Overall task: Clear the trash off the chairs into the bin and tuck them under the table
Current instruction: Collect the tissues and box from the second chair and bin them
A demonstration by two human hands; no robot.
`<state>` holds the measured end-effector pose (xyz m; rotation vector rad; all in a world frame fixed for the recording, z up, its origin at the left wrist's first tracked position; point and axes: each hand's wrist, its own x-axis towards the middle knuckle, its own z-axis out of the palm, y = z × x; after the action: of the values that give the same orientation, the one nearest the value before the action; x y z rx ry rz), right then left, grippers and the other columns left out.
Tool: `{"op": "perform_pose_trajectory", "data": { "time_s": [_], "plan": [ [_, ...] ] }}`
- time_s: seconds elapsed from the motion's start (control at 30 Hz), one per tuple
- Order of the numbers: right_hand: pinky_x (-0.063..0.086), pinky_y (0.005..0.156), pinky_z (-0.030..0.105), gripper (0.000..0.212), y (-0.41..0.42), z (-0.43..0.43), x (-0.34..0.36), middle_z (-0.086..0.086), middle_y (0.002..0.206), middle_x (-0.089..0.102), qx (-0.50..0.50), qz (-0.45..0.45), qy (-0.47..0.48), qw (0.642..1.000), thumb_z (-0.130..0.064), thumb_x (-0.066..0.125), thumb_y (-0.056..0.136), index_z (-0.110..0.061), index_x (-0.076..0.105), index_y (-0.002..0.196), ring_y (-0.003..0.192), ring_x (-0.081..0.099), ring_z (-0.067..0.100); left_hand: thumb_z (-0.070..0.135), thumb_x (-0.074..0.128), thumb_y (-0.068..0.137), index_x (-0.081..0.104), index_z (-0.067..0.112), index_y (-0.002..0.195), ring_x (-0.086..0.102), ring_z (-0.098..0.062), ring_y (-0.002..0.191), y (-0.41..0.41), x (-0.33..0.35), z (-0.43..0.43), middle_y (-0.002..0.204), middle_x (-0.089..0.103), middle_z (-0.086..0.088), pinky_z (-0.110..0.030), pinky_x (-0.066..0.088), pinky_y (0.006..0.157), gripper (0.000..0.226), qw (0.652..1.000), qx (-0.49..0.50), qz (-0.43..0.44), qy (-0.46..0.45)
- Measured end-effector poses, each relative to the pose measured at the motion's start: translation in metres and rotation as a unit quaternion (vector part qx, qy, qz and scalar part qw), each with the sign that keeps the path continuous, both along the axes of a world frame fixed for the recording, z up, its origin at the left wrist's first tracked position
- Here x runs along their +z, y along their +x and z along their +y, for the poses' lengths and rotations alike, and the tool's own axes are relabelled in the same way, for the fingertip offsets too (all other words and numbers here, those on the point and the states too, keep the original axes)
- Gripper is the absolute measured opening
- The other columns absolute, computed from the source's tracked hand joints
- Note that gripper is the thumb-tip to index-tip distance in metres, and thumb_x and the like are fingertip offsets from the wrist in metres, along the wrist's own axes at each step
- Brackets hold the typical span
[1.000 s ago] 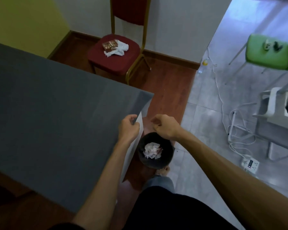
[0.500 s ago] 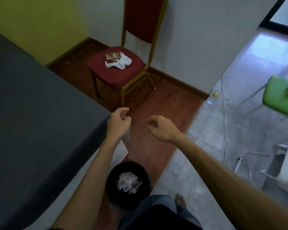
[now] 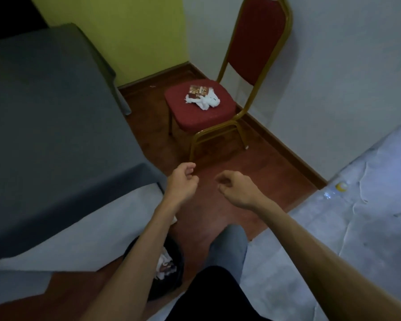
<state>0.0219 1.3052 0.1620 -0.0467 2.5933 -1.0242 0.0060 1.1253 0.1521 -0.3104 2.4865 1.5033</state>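
A red chair (image 3: 195,112) with a gold frame stands in the corner ahead. On its seat lie a crumpled white tissue (image 3: 206,101) and a brown printed wrapper (image 3: 197,91). My left hand (image 3: 182,181) and my right hand (image 3: 236,187) hover loosely curled in front of the chair, each holding nothing. The black bin (image 3: 171,272) with crumpled paper inside sits low on the floor under my left forearm, partly hidden. The grey-covered table (image 3: 44,117) fills the left side.
Yellow and white walls meet behind the chair with a wooden skirting. The wood floor gives way to pale tiles at the right, where a small yellow cap (image 3: 342,186) lies. My leg (image 3: 227,246) is stepping forward between the bin and the tiles.
My view has swung from the bin up to the red chair, which is now nearer. My left hand has let go of the table corner, and the bin has dropped to the bottom of the frame.
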Motion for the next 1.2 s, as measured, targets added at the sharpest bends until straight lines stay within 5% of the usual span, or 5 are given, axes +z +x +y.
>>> {"op": "perform_pose_trajectory", "data": {
  "time_s": [0.23, 0.4, 0.63, 1.07, 1.2],
  "plan": [
    [0.044, 0.090, 0.021, 0.031, -0.106, 0.023, -0.004, 0.000, 0.128, 0.070, 0.027, 0.003, -0.041, 0.999, -0.020, 0.060, 0.098, -0.020, 0.070, 0.128, 0.120, 0.063, 0.016, 0.012, 0.057, 0.091, 0.059, 0.022, 0.132, 0.060, -0.014, 0.115, -0.077, 0.006, 0.016, 0.133, 0.063, 0.000, -0.026, 0.048, 0.088, 0.042, 0.998, 0.038, -0.014, -0.042],
    [0.046, 0.095, 0.025, 0.029, -0.209, 0.043, -0.003, -0.002, 0.127, 0.070, 0.038, -0.024, -0.044, 0.998, -0.022, 0.061, 0.098, -0.021, 0.071, 0.126, 0.119, 0.063, 0.016, 0.011, 0.056, 0.092, 0.059, 0.022, 0.133, 0.055, -0.008, 0.107, -0.160, 0.007, 0.030, 0.136, 0.060, 0.001, -0.015, 0.044, 0.071, 0.042, 0.997, 0.059, -0.046, -0.035],
    [0.052, 0.088, 0.026, 0.026, -0.325, 0.053, 0.045, -0.002, 0.113, 0.073, 0.043, -0.021, -0.047, 0.998, -0.020, 0.064, 0.097, -0.019, 0.072, 0.121, 0.106, 0.067, 0.015, 0.012, 0.055, 0.095, 0.057, 0.019, 0.137, 0.054, -0.012, 0.117, -0.272, 0.066, 0.042, 0.139, 0.057, -0.002, -0.022, 0.041, 0.092, 0.043, 0.997, 0.039, -0.050, -0.054],
    [0.057, 0.097, 0.039, 0.027, -0.397, 0.067, 0.094, -0.001, 0.117, 0.070, 0.076, -0.056, -0.003, 0.996, -0.018, 0.062, 0.098, -0.017, 0.070, 0.124, 0.108, 0.067, 0.017, 0.014, 0.054, 0.096, 0.057, 0.020, 0.136, 0.051, -0.021, 0.133, -0.321, 0.121, 0.044, 0.142, 0.056, -0.004, -0.035, 0.041, 0.110, 0.040, 0.993, 0.041, -0.108, -0.035],
    [0.054, 0.099, 0.035, 0.026, -0.420, 0.064, 0.087, 0.000, 0.121, 0.071, 0.096, -0.059, 0.011, 0.994, -0.017, 0.063, 0.098, -0.016, 0.070, 0.124, 0.113, 0.066, 0.017, 0.017, 0.054, 0.096, 0.058, 0.020, 0.134, 0.055, -0.020, 0.126, -0.341, 0.125, 0.048, 0.139, 0.058, -0.003, -0.029, 0.045, 0.100, 0.038, 0.993, 0.053, -0.099, -0.020]
  ]
}}
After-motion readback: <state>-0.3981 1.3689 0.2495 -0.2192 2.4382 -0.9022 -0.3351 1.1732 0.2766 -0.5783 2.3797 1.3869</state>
